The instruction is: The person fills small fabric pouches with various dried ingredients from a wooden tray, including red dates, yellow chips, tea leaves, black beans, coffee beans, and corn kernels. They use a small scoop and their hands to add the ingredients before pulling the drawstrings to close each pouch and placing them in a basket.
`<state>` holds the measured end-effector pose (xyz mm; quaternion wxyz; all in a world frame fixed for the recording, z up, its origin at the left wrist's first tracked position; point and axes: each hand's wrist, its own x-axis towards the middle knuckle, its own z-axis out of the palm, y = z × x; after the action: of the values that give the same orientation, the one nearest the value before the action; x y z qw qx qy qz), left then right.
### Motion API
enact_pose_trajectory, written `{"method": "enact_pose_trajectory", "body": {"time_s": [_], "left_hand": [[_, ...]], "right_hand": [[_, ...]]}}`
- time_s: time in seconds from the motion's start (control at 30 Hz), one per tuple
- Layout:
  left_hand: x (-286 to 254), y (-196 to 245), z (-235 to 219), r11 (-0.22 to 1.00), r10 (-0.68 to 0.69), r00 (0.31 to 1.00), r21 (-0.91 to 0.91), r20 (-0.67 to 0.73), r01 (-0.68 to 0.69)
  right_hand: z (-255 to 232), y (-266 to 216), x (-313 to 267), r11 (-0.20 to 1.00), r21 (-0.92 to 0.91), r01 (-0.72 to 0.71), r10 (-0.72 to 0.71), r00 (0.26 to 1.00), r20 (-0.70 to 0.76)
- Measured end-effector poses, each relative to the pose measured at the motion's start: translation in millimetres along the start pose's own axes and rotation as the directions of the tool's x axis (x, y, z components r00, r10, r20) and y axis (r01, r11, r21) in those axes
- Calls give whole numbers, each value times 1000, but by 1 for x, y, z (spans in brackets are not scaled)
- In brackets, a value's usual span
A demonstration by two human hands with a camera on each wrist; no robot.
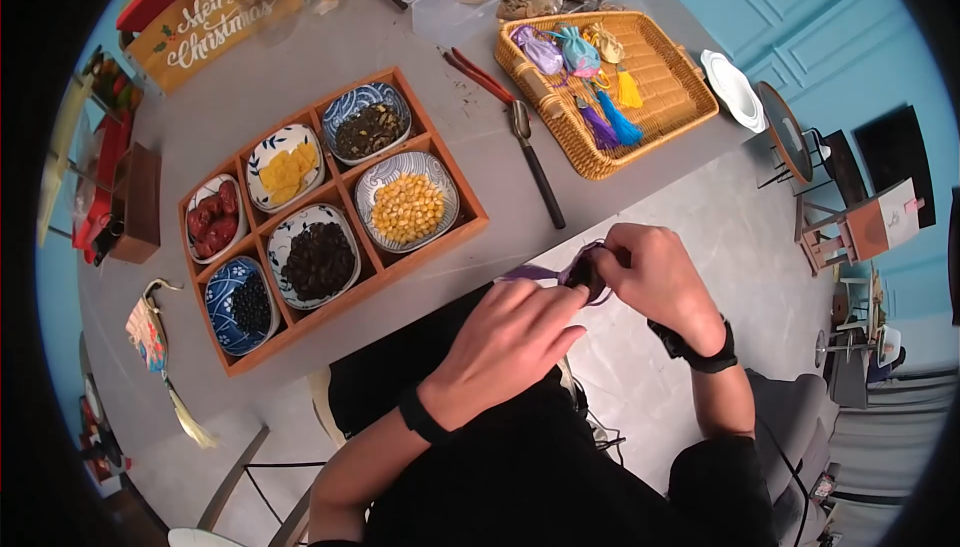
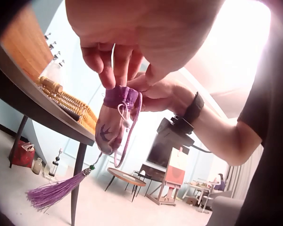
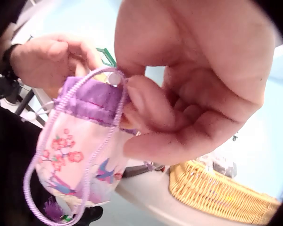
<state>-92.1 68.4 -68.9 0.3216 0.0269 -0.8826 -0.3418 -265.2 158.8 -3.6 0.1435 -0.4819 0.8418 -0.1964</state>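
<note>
Cloth pouch point(image 3: 63, 162) hangs between the hands, six o'clock of the wicker basket point(image 1: 672, 67), and should prove light, limp and hardly fragile; its purple band point(image 3: 87, 101) promises the surest hold, the cord point(image 3: 60, 104) probably slides. Right hand point(image 1: 662, 277), at three o'clock, closely pinches the rim with thumb and finger; left hand point(image 1: 515, 337) slants in from eight o'clock, fingertips at the mouth; whether they grip, I can't tell.

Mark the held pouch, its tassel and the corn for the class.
Held pouch point(image 3: 78, 146): right wrist view, printed side.
Tassel point(image 2: 57, 190): left wrist view, purple threads.
Corn point(image 1: 407, 209): head view, middle of the kernels.
</note>
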Motion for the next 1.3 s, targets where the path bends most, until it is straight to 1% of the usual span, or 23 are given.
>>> {"method": "enact_pose_trajectory", "body": {"time_s": [0.03,0.1,0.13,0.23,0.27,0.3,0.37,0.43,0.5,0.57,0.6,0.67,0.7,0.77,0.83,0.93,0.97,1.03,1.07,1.1,1.17,1.23,1.3], "left_hand": [[-3,-2,-1,1000,8,1000,0,0,-8],[-8,-8,-2,966,-186,970,-208,-156,152],[-5,-9,-6,937,-243,962,-288,-127,199],[5,-14,-14,909,-288,947,-351,-139,225],[10,-14,-18,903,-279,956,-365,-92,228],[13,-20,-17,892,-290,955,-380,-67,244],[25,-23,-19,912,-254,966,-344,-41,225],[37,-26,-20,848,-251,968,-485,-9,216],[45,-24,-22,824,-266,964,-522,-9,222],[50,-25,-22,741,-348,931,-575,112,346],[51,-26,-23,741,-345,932,-578,110,342],[49,-28,-22,732,-405,913,-584,43,351],[49,-29,-21,729,-396,917,-594,41,341],[49,-31,-23,696,-433,892,-678,-132,238],[58,-32,-31,739,-418,881,-647,-224,186],[71,-35,-41,641,-502,809,-760,-305,111],[73,-34,-47,619,-514,800,-780,-311,94],[78,-37,-52,515,-595,743,-855,-306,60],[84,-37,-54,379,-645,715,-925,-271,-9],[87,-41,-53,383,-652,705,-924,-279,-11],[93,-51,-52,148,-695,708,-989,-126,-31],[102,-53,-50,160,-717,674,-983,-178,-90],[105,-59,-51,120,-758,632,-987,-163,-111]], "right_hand": [[-7,-3,3,1000,-2,-1,1,1000,-8],[-20,-12,9,999,-35,12,-9,997,75],[-27,-18,12,997,-76,3,4,995,100],[-45,-32,19,999,-49,14,-10,996,87],[-51,-37,21,997,32,63,-65,996,63],[-56,-44,24,999,26,21,-23,997,79],[-58,-47,33,991,121,59,-70,994,88],[-61,-61,41,987,119,110,-123,986,115],[-62,-70,49,987,103,120,-134,981,140],[-63,-76,60,989,87,123,-140,962,236],[-65,-73,66,989,82,122,-139,962,235],[-67,-56,76,898,435,60,-250,884,394],[-63,-52,75,904,424,58,-240,888,392],[-50,-46,74,728,681,74,-262,949,176],[-30,-34,73,611,784,115,-381,910,164],[5,-36,71,538,807,243,-395,918,-14],[9,-40,72,536,810,239,-402,916,-5],[19,-45,73,513,812,277,-308,943,-127],[23,-44,77,495,828,263,-328,939,-102],[26,-47,79,494,831,258,-337,937,-91],[31,-58,83,557,800,223,-316,948,-44],[33,-62,88,586,787,196,-316,949,-1],[38,-59,96,407,908,104,-289,957,20]]}}
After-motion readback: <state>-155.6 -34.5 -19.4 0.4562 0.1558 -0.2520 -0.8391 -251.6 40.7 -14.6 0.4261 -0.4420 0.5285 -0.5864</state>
